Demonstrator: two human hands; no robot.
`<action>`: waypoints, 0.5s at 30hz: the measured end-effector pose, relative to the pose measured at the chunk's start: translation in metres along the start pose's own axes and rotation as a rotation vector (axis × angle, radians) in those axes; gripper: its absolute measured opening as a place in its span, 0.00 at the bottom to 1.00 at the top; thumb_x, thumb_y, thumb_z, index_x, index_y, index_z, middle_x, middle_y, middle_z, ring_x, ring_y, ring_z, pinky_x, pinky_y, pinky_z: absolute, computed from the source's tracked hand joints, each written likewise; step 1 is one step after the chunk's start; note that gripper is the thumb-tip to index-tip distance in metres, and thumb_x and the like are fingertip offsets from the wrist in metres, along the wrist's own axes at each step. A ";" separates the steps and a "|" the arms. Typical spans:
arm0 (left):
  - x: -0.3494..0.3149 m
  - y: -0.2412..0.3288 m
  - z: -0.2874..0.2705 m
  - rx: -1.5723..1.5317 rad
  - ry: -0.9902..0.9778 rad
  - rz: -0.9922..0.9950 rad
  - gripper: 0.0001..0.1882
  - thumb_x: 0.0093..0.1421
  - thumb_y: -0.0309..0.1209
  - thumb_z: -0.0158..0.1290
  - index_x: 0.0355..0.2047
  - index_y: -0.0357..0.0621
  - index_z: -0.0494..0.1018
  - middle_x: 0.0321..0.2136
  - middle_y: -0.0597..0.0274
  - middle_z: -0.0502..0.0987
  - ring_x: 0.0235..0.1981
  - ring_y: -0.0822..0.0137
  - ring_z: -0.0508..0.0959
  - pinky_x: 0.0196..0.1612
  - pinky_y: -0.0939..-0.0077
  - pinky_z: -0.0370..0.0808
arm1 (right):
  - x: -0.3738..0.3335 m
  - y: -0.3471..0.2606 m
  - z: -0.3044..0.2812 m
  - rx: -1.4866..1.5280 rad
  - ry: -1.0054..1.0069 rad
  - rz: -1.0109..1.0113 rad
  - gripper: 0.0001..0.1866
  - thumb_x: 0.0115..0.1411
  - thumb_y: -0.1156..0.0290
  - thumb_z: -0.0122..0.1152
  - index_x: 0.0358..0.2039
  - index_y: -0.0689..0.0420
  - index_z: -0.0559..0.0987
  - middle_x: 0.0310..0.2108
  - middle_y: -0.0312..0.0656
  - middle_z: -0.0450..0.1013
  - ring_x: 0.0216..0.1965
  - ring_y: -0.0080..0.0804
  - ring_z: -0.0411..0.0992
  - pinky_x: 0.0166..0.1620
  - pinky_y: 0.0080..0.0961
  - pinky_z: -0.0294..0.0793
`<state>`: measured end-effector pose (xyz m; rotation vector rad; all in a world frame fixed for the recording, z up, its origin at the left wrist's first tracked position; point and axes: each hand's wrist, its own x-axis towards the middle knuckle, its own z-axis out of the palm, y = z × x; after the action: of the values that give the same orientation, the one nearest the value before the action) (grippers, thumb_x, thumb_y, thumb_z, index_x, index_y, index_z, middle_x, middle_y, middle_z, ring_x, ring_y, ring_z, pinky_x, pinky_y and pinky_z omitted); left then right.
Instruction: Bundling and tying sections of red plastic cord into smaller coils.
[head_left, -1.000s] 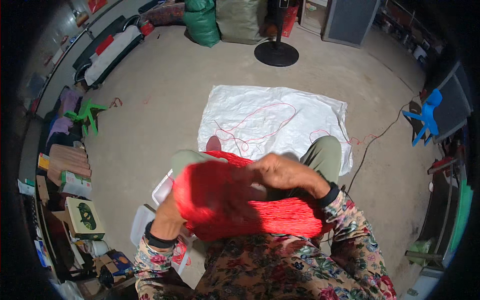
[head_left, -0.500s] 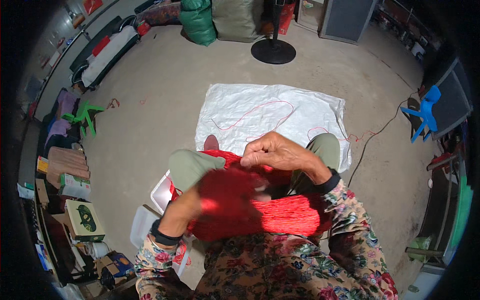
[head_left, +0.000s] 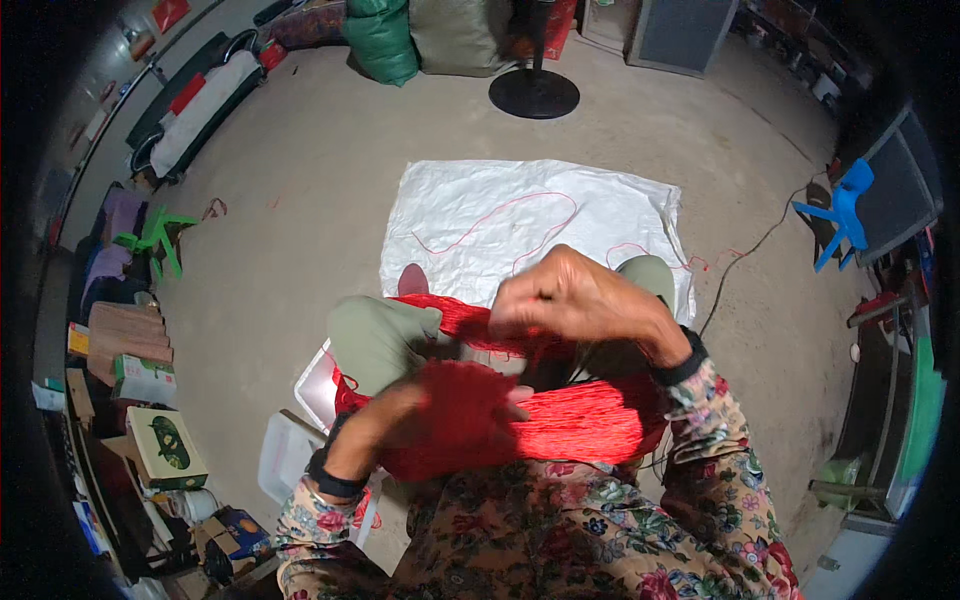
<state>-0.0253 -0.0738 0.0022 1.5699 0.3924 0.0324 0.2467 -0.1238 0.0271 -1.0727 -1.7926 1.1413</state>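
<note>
A red cord skein (head_left: 580, 420) is draped across the seated person's legs (head_left: 375, 345), seemingly so that it is supported while both hands are freed. A blurred red bundle (head_left: 455, 405) is clasped in the left hand's (head_left: 405, 400) grip, the skein at three o'clock. The right hand (head_left: 565, 295) is loosely curled, the skein at six; whether any strand is pinched cannot be told.

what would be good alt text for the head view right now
A person holds a blurred red bundle in the left hand, the right hand curled nearby and red strands beside the bundle. Beyond, a white sheet with loose red thread lies on the floor.
</note>
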 end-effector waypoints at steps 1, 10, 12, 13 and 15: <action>0.002 0.008 -0.002 -0.062 -0.013 0.005 0.26 0.65 0.39 0.48 0.58 0.35 0.64 0.53 0.50 0.72 0.50 0.62 0.75 0.52 0.69 0.72 | 0.000 0.023 0.002 0.073 0.027 0.059 0.07 0.57 0.72 0.60 0.34 0.61 0.80 0.26 0.43 0.78 0.28 0.22 0.75 0.34 0.24 0.74; 0.051 0.014 -0.044 -0.300 0.316 0.141 0.34 0.64 0.48 0.48 0.61 0.35 0.59 0.58 0.49 0.68 0.55 0.55 0.73 0.57 0.59 0.71 | -0.019 -0.018 0.057 -0.222 -0.030 -0.298 0.08 0.58 0.75 0.57 0.36 0.64 0.78 0.31 0.52 0.75 0.31 0.49 0.75 0.33 0.39 0.73; 0.039 -0.023 -0.040 -0.165 0.184 0.189 0.33 0.64 0.45 0.49 0.61 0.33 0.59 0.59 0.49 0.67 0.55 0.56 0.73 0.55 0.60 0.71 | -0.011 -0.034 0.031 -0.338 0.027 -0.371 0.07 0.57 0.75 0.58 0.37 0.61 0.80 0.28 0.51 0.76 0.29 0.49 0.75 0.31 0.35 0.73; 0.035 -0.023 -0.025 -0.165 0.091 0.067 0.34 0.63 0.45 0.51 0.61 0.33 0.59 0.58 0.48 0.67 0.55 0.56 0.73 0.55 0.60 0.72 | -0.005 -0.029 0.017 -0.274 0.003 -0.259 0.07 0.58 0.74 0.59 0.36 0.60 0.81 0.25 0.48 0.76 0.27 0.43 0.76 0.31 0.32 0.73; 0.033 -0.001 0.001 -0.167 -0.019 -0.055 0.35 0.62 0.46 0.52 0.61 0.32 0.59 0.58 0.48 0.68 0.55 0.56 0.73 0.54 0.60 0.72 | -0.002 -0.016 -0.001 -0.108 0.002 -0.050 0.07 0.59 0.73 0.59 0.35 0.60 0.82 0.23 0.40 0.77 0.25 0.28 0.75 0.29 0.25 0.72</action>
<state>0.0059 -0.0662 -0.0065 1.3935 0.4073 0.0081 0.2444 -0.1289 0.0426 -1.0846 -1.8874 1.0237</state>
